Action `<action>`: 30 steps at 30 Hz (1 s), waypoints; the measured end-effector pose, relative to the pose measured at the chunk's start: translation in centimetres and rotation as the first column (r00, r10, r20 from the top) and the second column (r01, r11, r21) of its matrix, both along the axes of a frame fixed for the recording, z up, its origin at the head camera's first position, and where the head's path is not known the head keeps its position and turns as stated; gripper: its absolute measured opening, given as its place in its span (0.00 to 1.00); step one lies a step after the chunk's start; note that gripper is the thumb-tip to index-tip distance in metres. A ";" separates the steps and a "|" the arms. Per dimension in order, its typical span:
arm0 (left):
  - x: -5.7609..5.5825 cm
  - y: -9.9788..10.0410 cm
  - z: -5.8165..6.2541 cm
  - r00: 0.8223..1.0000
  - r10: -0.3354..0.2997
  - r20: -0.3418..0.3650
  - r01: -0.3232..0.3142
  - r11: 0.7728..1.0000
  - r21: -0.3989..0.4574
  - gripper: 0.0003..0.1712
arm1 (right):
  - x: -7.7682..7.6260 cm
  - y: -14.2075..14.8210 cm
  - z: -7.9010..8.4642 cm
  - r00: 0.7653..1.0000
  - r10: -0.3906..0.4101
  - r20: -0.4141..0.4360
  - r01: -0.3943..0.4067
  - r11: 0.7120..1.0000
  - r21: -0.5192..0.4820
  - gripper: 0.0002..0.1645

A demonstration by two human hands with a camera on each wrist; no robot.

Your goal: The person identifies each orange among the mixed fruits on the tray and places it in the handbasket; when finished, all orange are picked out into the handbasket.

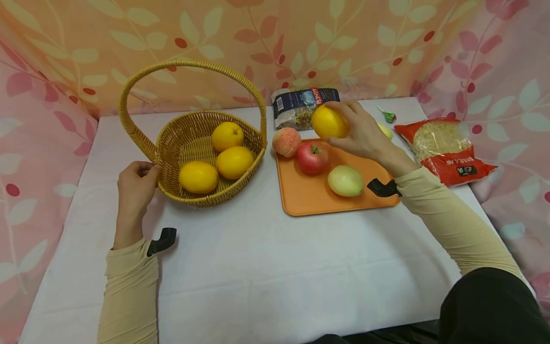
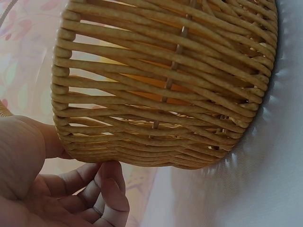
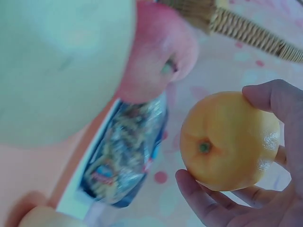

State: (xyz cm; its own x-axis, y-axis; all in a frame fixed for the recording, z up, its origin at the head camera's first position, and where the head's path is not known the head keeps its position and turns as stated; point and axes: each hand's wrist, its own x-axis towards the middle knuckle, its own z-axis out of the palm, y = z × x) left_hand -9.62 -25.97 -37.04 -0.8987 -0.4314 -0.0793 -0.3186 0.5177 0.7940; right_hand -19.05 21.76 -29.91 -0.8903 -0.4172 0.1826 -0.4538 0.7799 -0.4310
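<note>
My right hand [image 1: 362,131] grips a yellow-orange orange [image 1: 330,122] above the back of an orange tray [image 1: 301,203]. In the right wrist view the thumb and fingers wrap the orange [image 3: 222,146], its green stem spot facing the camera. With thumb and fingers, my left hand [image 1: 135,186] pinches the near-left rim of a wicker basket [image 1: 202,199] with a tall arched handle. The left wrist view shows the basket's woven side [image 2: 165,87] close up. Three similar yellow-orange fruits [image 1: 227,137] lie inside the basket.
On the tray sit a peach [image 1: 286,142], a red apple [image 1: 312,158] and a pale green fruit [image 1: 345,181]; another pale fruit [image 1: 385,131] is partly hidden behind my right hand. A pasta bag [image 1: 292,107], a lollipop [image 1: 389,116] and a red bag [image 1: 455,165] lie around it.
</note>
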 end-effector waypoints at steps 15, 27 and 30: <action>0.0 0.0 0.1 1.000 -0.002 0.012 0.002 1.000 0.007 0.21 | 2.8 -4.2 2.3 0.970 0.199 -0.140 -0.207 0.978 -0.040 0.42; -0.1 0.0 0.2 1.000 -0.005 0.029 0.005 1.000 0.005 0.22 | 4.7 -8.5 3.0 0.898 0.372 -0.236 -0.395 0.917 -0.058 0.40; -0.1 0.0 0.2 0.999 -0.005 0.032 0.005 1.000 0.005 0.22 | 5.0 -9.8 3.2 0.881 0.409 -0.237 -0.431 0.901 -0.046 0.40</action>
State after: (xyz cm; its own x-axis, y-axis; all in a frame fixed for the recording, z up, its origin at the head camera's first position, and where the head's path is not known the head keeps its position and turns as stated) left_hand -9.69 -25.95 -36.89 -0.8978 -0.4263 -0.1106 -0.3416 0.5154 0.7859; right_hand -14.09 12.01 -26.70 -0.5689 -0.7144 0.4075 -0.8201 0.4556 -0.3463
